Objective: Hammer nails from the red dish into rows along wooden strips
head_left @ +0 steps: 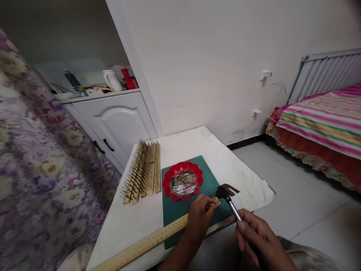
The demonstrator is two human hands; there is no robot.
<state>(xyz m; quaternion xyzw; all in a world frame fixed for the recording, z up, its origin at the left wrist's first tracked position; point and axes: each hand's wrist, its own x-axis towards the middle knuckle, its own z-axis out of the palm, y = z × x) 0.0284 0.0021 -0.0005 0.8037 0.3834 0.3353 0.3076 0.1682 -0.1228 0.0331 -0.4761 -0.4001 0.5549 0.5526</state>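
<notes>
My right hand (255, 235) is wrapped round the handle of a claw hammer (232, 207). The dark hammer head is just above and right of a few nails (215, 199) that stand in the end of a long wooden strip (158, 239) with rows of small holes. Across that strip lies my left hand (200, 210), its thumb and fingers pinched together beside those nails. What the pinch holds is too small to make out. Beyond my left hand, a red scalloped dish (169, 177) full of loose nails (184, 183) rests on a green mat (194, 162).
Several wooden strips (150, 180) bristling with upright nails lie side by side on the left of the white table (180, 143). A floral curtain (56, 180) hangs at the left, near a white cabinet (121, 120). On the right is a bed (324, 116).
</notes>
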